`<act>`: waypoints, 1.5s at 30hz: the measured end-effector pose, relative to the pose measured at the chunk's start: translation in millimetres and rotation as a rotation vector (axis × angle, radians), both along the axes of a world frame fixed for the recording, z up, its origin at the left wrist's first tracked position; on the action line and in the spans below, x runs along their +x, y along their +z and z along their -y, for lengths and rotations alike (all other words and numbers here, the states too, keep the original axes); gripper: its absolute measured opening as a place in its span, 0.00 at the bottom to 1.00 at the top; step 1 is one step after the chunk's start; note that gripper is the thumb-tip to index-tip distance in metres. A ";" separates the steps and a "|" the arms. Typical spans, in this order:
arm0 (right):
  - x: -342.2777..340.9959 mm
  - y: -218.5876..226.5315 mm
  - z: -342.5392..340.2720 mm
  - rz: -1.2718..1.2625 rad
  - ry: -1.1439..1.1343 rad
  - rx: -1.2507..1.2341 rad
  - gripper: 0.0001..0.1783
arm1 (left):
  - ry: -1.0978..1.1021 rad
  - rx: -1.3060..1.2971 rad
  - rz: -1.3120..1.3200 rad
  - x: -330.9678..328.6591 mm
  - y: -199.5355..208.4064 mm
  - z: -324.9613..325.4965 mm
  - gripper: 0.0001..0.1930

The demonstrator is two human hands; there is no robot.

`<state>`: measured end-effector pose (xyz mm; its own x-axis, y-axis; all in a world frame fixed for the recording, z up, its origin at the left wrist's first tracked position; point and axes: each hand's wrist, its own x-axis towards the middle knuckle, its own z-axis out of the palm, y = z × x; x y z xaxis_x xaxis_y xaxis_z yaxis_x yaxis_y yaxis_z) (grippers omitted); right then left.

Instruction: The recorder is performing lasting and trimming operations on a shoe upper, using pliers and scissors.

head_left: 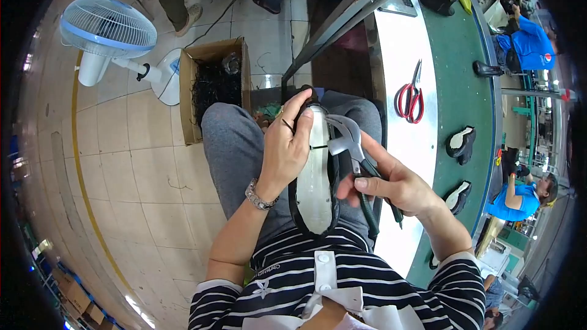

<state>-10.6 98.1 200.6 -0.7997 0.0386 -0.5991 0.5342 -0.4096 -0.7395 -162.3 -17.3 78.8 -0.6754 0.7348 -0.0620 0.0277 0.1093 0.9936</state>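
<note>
A black shoe upper with a pale, whitish underside point(313, 177) rests sole-up across my lap, its narrow end pointing away from me. My left hand point(286, 150) is closed around its left edge near the far end, the thumb lying on the pale surface. In my right hand point(397, 183) is a pair of lasting pincers point(348, 134) with a metal head and dark green handles. The pincers' curved jaws are at the right edge of the shoe; whether they grip the material is too small to tell. A short dark strip crosses the sole beside the pincers' head.
Right of me runs a white bench top point(391, 165) with red-handled scissors point(410, 101) and a phone point(400, 5). Beyond it, a green conveyor point(446, 85) carries several shoes. A metal bar point(348, 18) slants overhead. Left are a cardboard box point(246, 79) and a fan point(109, 27).
</note>
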 end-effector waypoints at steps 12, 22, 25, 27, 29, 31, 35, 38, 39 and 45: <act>-32.0 -10.3 -10.5 0.251 -0.005 -0.005 0.40 | -0.017 -0.022 0.065 -5.8 -0.8 0.1 0.16; -9.6 -45.3 17.8 0.004 0.015 0.499 0.39 | 0.038 0.030 -0.024 -0.7 -0.8 -3.3 0.15; -6.2 -48.6 20.5 0.000 0.018 0.542 0.39 | 0.044 0.113 -0.068 -2.1 -1.7 -0.9 0.16; -4.2 -50.4 18.9 -0.013 0.015 0.544 0.38 | -0.043 0.137 0.061 -5.2 0.2 1.5 0.17; -2.1 -50.9 13.7 -0.014 0.060 0.559 0.38 | -0.025 0.189 0.293 -3.0 -1.8 4.5 0.19; -3.7 -38.5 2.8 0.015 0.131 0.542 0.38 | -0.005 0.242 0.531 -1.9 -3.4 2.0 0.21; -13.6 -9.6 -10.2 0.164 0.397 0.701 0.38 | 0.055 0.182 0.736 3.2 -4.7 -3.2 0.24; -22.4 -1.3 -15.0 0.223 0.497 0.816 0.37 | -0.024 0.114 0.568 1.2 -2.4 -4.8 0.17; -24.7 0.8 -17.3 0.265 0.559 0.872 0.37 | -0.024 0.120 0.568 0.2 -3.1 -5.3 0.17; -34.2 26.3 -12.5 -0.257 0.384 1.248 0.42 | -0.108 0.076 0.368 -8.1 -10.6 3.1 0.18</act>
<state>-44.7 110.5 226.9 -0.9676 0.1959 -0.1591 0.2523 0.7564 -0.6034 -170.4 -20.4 68.3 -0.5363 0.8126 -0.2283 -0.3251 0.0508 0.9443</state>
